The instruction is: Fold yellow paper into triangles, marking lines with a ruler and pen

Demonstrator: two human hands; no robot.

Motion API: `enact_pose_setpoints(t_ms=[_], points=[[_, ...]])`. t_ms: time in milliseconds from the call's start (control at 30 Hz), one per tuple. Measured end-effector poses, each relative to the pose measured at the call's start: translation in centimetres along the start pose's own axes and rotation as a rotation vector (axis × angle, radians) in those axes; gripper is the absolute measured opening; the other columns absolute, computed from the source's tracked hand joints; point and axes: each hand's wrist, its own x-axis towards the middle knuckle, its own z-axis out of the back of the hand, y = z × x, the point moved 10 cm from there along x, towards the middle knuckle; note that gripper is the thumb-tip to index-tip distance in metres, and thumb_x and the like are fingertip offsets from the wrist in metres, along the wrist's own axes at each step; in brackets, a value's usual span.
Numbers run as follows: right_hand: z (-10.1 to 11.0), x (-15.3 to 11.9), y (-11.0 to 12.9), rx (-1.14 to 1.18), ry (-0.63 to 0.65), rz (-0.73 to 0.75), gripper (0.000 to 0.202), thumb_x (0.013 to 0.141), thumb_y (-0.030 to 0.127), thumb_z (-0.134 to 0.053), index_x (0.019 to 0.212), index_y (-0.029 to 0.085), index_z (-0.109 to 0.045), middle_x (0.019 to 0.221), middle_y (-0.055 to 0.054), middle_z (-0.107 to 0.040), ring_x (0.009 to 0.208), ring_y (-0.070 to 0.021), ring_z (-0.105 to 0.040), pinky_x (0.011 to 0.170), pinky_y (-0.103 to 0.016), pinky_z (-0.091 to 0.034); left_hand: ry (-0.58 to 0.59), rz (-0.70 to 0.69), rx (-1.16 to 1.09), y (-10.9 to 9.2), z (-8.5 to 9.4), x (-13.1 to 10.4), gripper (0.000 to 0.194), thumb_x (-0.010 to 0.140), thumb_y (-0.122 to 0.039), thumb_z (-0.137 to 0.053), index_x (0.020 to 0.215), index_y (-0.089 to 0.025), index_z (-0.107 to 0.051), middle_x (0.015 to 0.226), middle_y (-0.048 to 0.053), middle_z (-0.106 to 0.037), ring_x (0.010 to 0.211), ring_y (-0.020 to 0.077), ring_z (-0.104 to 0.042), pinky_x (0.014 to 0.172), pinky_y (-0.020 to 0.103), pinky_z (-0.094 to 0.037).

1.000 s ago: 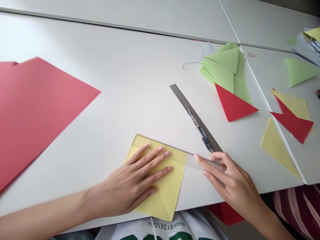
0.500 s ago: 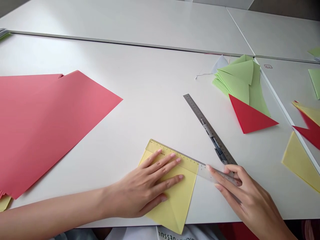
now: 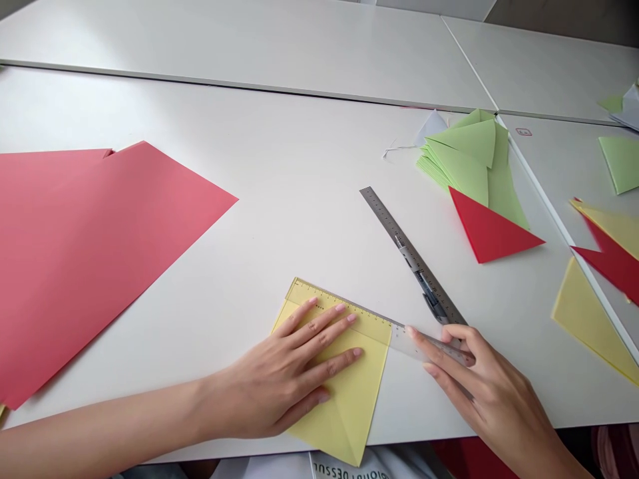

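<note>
Yellow folded paper [image 3: 352, 406] lies at the table's near edge, one corner hanging past it. A clear plastic ruler [image 3: 369, 324] lies along its upper edge. My left hand [image 3: 304, 372] presses flat on the paper and ruler, fingers spread. At the ruler's right end, my right hand [image 3: 479, 379] grips it between thumb and fingers. Just above that hand are a metal ruler [image 3: 392, 226] and a dark pen [image 3: 426, 286], lying side by side on the white table.
Large red paper [image 3: 114, 253] covers the left side. At the upper right lie green folded papers [image 3: 464, 156] and a red triangle [image 3: 492, 229]. Farther right are a yellow piece [image 3: 594, 319] and red and yellow pieces [image 3: 609, 259]. A white string [image 3: 399, 148] lies near the green stack.
The whole view has shifted slightly, so most things appear a little farther left. Both hands, the yellow paper and the clear ruler keep the same arrangement.
</note>
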Motion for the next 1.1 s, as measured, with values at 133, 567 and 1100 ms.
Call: enact_pose_setpoints(t_ms=[133, 567, 1100], points=[[-0.02, 0.00, -0.02, -0.008, 0.000, 0.005, 0.047, 0.100, 0.030, -0.045, 0.146, 0.042, -0.040, 0.111, -0.006, -0.050, 0.078, -0.0117, -0.060, 0.063, -0.023, -0.051, -0.016, 0.003, 0.000, 0.06, 0.10, 0.02, 0.061, 0.097, -0.025, -0.045, 0.153, -0.014, -0.022, 0.161, 0.015, -0.011, 0.150, 0.0323, -0.009, 0.121, 0.057, -0.013], [-0.26, 0.34, -0.19, 0.024, 0.015, -0.029, 0.052, 0.100, 0.027, -0.046, 0.147, 0.046, -0.035, 0.109, -0.005, -0.047, 0.082, -0.0134, -0.058, 0.072, -0.030, -0.053, -0.045, -0.019, 0.050, 0.14, 0.16, 0.20, 0.061, 0.097, -0.021, -0.046, 0.153, -0.014, -0.023, 0.161, 0.015, -0.015, 0.149, 0.0337, -0.013, 0.121, 0.058, -0.014], [-0.05, 0.40, -0.14, 0.064, -0.010, -0.027, 0.052, 0.099, 0.025, -0.048, 0.146, 0.045, -0.038, 0.109, -0.006, -0.048, 0.087, -0.0149, -0.057, 0.073, -0.030, -0.053, -0.054, -0.011, 0.092, 0.15, 0.31, 0.10, 0.059, 0.097, -0.022, -0.045, 0.152, -0.015, -0.025, 0.160, 0.014, -0.018, 0.148, 0.0318, -0.017, 0.122, 0.055, -0.016]])
